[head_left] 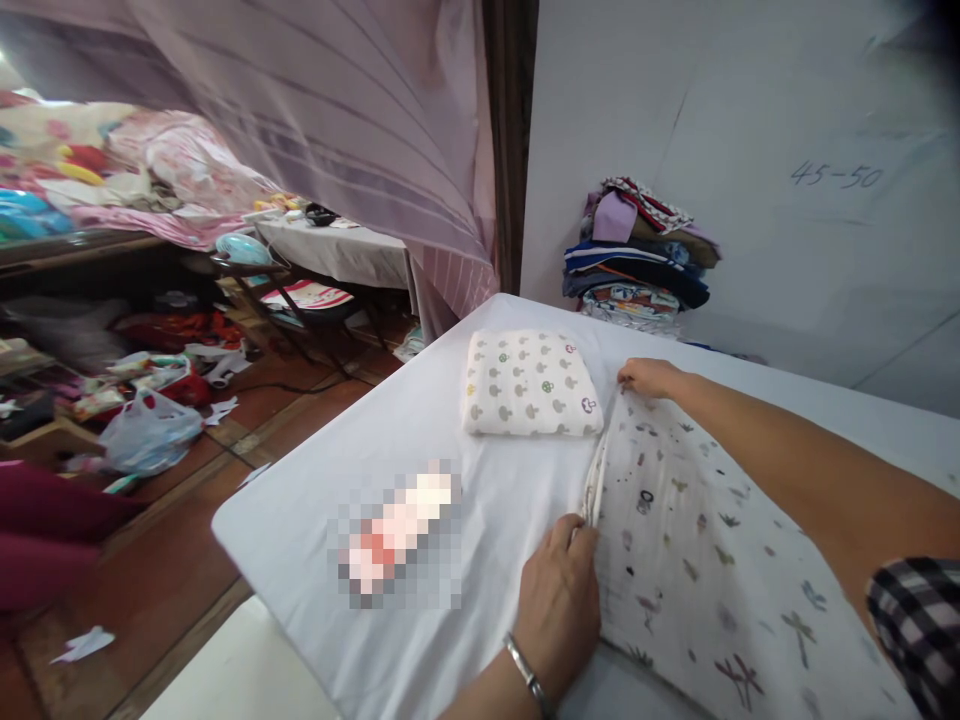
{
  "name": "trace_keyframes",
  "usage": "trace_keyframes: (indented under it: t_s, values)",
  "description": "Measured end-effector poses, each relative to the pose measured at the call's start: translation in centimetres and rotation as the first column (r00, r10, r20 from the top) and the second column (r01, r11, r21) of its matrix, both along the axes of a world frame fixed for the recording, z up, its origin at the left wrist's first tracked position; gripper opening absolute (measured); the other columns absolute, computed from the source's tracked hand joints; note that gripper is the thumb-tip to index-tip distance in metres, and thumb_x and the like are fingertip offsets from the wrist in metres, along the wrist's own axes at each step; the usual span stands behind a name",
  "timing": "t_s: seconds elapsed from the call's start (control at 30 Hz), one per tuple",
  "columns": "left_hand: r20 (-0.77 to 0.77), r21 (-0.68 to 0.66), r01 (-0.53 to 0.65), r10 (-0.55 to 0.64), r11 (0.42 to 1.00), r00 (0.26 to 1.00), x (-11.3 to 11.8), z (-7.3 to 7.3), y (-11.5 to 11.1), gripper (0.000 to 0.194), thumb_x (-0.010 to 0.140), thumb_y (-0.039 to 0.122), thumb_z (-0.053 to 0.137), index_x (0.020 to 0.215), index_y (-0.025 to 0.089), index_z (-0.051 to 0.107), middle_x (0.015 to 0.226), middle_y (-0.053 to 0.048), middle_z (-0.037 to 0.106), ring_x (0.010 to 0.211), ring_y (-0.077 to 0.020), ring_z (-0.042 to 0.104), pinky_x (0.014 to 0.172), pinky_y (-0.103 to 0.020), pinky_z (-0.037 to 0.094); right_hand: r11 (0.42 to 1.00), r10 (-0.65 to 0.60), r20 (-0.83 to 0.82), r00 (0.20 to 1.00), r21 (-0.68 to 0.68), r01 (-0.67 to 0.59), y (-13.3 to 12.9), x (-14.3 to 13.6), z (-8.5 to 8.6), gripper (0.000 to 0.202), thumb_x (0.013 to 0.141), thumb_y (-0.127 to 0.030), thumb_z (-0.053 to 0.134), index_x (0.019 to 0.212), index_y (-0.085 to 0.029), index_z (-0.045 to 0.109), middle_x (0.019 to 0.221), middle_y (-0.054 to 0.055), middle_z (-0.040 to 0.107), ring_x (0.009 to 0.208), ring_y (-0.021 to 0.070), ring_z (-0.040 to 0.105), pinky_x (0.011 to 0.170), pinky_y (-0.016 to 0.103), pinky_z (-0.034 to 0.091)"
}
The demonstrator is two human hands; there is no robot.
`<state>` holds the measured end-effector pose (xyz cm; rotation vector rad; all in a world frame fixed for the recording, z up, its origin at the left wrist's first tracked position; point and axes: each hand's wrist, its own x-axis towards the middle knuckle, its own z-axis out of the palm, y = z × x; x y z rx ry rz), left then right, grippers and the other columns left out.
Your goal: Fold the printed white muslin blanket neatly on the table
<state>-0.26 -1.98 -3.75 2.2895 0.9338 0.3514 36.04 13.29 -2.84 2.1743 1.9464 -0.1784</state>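
Observation:
A white cloth printed with small plants and animals [675, 520] lies over the right part of the white-covered table [300, 500]. My left hand [559, 590], a silver bangle at its wrist, pinches the near part of its left edge. At the far end of that edge, my right hand [649, 378] grips the cloth's corner with closed fingers. Beyond my left hand sits a folded white cloth with a mushroom print [532, 385]. A pixelated pink and red item [397, 530] lies on the table left of my left hand; its details are hidden.
Folded clothes [641, 250] are stacked beyond the table, against the white wall [720, 120]. A purple curtain [360, 120] hangs at the back left. A plastic bag [150, 430], a chair [315, 310] and clutter stand on the tiled floor at left.

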Motion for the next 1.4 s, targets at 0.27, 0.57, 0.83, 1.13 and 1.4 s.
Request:
trace_keyframes:
  t_s: [0.27,0.57,0.83,1.13,1.4]
  values:
    - [-0.001,0.000,0.001,-0.001,1.000,1.000,-0.1,0.0,0.0,0.033,0.083,0.005,0.038,0.107,0.024,0.052,0.119,-0.004,0.054,0.099,-0.0175,0.057,0.082,-0.029,0.049,0.990,0.132,-0.021,0.991,0.045,-0.131,-1.6,0.1,1.3,0.017,0.077,-0.020,0.048,0.084,-0.022,0.063,0.112,0.005,0.058,0.107,0.0220,0.049,0.071,0.028,0.037]
    - [0.005,-0.004,0.005,-0.005,1.000,1.000,-0.1,-0.2,-0.1,0.035,0.083,0.004,0.038,0.109,0.023,0.052,0.125,-0.004,0.051,0.102,-0.0184,0.055,0.083,-0.031,0.049,0.994,0.105,-0.080,0.991,0.009,-0.105,-2.2,1.4,1.2,0.024,0.082,-0.023,0.043,0.095,-0.024,0.063,0.100,0.003,0.066,0.092,0.0185,0.057,0.070,0.027,0.038]
    - [0.014,0.000,-0.011,0.011,1.000,1.000,-0.1,0.0,-0.1,0.035,0.083,0.004,0.038,0.108,0.023,0.052,0.123,-0.005,0.052,0.102,-0.0181,0.056,0.083,-0.030,0.048,0.992,0.113,-0.002,0.994,-0.055,-0.113,-0.5,0.6,0.9,0.021,0.067,-0.015,0.056,0.080,-0.025,0.068,0.093,0.005,0.067,0.083,0.0217,0.059,0.063,0.030,0.038]
    - [-0.001,-0.004,-0.005,0.005,1.000,1.000,-0.1,0.2,0.0,0.034,0.082,0.004,0.037,0.106,0.023,0.053,0.121,-0.005,0.053,0.099,-0.0183,0.057,0.081,-0.030,0.049,0.993,0.101,0.015,0.995,-0.067,-0.100,0.4,0.1,0.7,0.022,0.063,-0.015,0.059,0.080,-0.026,0.067,0.093,0.003,0.067,0.083,0.0206,0.060,0.060,0.027,0.037]
    - [0.016,0.006,-0.012,0.011,1.000,1.000,-0.1,0.0,-0.1,0.035,0.082,0.004,0.039,0.109,0.023,0.052,0.121,-0.006,0.053,0.100,-0.0181,0.057,0.083,-0.031,0.049,0.992,0.123,-0.012,0.992,-0.014,-0.123,-0.7,-0.3,0.6,0.028,0.070,-0.014,0.051,0.091,-0.027,0.065,0.103,0.003,0.065,0.090,0.0207,0.059,0.064,0.028,0.038]
